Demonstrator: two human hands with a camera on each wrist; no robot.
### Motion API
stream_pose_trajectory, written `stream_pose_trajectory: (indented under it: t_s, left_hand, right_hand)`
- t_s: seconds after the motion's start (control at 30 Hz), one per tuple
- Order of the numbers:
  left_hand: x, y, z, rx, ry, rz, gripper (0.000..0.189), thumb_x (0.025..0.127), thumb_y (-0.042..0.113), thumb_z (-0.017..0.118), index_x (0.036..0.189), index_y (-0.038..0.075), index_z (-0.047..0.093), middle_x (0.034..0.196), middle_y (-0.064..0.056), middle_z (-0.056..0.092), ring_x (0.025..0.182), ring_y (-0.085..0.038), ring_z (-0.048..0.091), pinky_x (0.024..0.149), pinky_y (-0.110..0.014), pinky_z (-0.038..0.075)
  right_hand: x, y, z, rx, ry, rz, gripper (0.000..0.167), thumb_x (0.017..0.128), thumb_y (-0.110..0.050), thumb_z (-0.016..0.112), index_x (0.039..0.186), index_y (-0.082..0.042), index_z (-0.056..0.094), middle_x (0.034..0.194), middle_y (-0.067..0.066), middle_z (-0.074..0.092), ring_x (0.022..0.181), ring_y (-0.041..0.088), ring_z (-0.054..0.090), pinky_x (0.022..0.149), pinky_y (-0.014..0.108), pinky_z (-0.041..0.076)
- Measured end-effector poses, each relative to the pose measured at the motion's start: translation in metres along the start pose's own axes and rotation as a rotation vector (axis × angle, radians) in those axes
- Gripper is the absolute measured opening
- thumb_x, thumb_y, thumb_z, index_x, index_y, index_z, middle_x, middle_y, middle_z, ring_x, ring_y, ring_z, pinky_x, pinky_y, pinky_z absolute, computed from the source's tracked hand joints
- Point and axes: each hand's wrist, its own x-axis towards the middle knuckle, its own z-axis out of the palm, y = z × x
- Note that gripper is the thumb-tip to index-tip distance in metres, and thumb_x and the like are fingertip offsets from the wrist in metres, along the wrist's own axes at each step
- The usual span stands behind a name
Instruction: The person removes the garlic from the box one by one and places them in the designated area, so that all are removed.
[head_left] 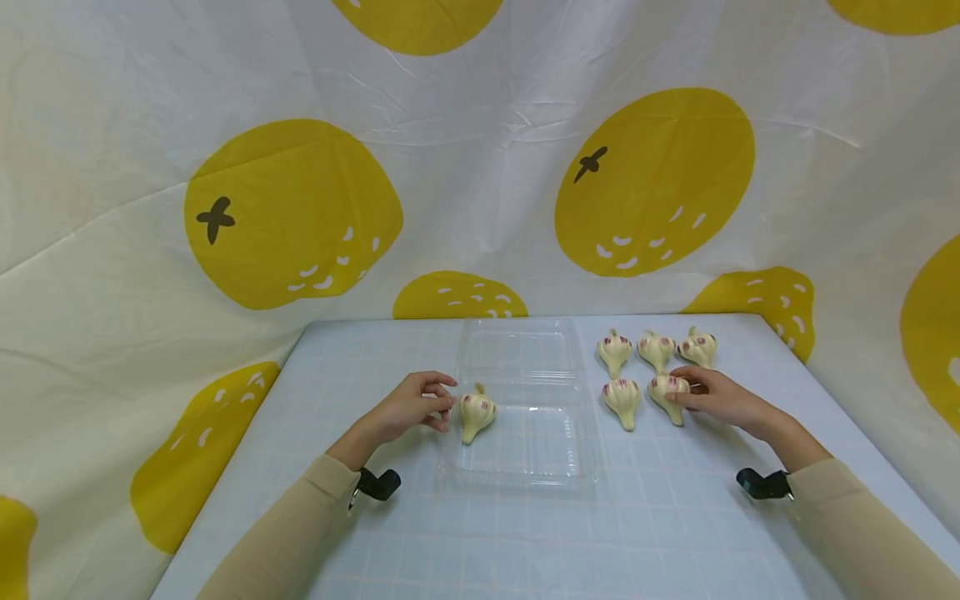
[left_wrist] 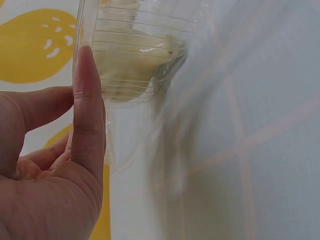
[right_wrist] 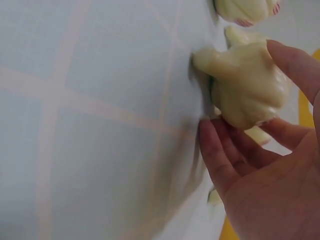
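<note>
Head view, left hand: the left hand (head_left: 408, 407) lies on the table (head_left: 660, 533) near its middle, fingers loosely curled and gripping nothing, fingertips just beside a garlic bulb (head_left: 476, 412).
Head view, container: that bulb sits at the left edge of the clear plastic clamshell container (head_left: 525, 450), which lies open at the table's centre.
Head view, right hand: the right hand (head_left: 716, 397) closes its fingers on a second garlic bulb (head_left: 667, 393) towards the far right corner, among four other garlic bulbs (head_left: 656, 350).
Left wrist view: a straight finger (left_wrist: 87, 107) stands just beside the ribbed clear wall of the container (left_wrist: 145, 30); the pale bulb (left_wrist: 127, 65) shows through it.
Right wrist view: fingers (right_wrist: 220, 160) and thumb pinch the held bulb (right_wrist: 247, 87) against the gridded table (right_wrist: 90, 120).
</note>
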Motion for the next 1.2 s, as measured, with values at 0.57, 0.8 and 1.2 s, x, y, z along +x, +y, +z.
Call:
stream_pose_trajectory:
  t_s: [0.57, 0.8, 1.2]
  left_hand:
    - [0.002, 0.000, -0.002, -0.001, 0.002, -0.007, 0.046, 0.101, 0.004, 0.064, 0.142, -0.008, 0.048, 0.101, -0.024, 0.062, 0.069, -0.019, 0.066, 0.067, -0.033, 0.064]
    - [0.001, 0.001, -0.003, 0.001, 0.002, -0.006, 0.046, 0.100, 0.005, 0.065, 0.142, -0.008, 0.049, 0.100, -0.022, 0.062, 0.070, -0.020, 0.066, 0.068, -0.033, 0.064]
    - [0.001, 0.000, -0.001, -0.004, -0.008, 0.013, 0.047, 0.100, 0.006, 0.065, 0.141, -0.010, 0.048, 0.098, -0.022, 0.062, 0.070, -0.020, 0.066, 0.067, -0.034, 0.064]
  right_hand:
    - [-0.025, -0.026, -0.012, -0.128, 0.124, -0.053, 0.076, 0.101, -0.045, 0.064, 0.149, 0.008, 0.038, 0.146, 0.033, 0.044, 0.125, 0.050, 0.048, 0.096, 0.064, 0.052]
    - [-0.037, -0.064, -0.005, -0.140, 0.208, -0.110, 0.075, 0.101, -0.044, 0.064, 0.149, 0.007, 0.039, 0.148, 0.030, 0.044, 0.127, 0.048, 0.047, 0.101, 0.064, 0.048]
    - [-0.035, -0.114, 0.038, -0.079, 0.175, -0.335, 0.053, 0.100, -0.029, 0.069, 0.140, 0.002, 0.052, 0.139, 0.021, 0.056, 0.122, 0.041, 0.057, 0.101, 0.060, 0.051]
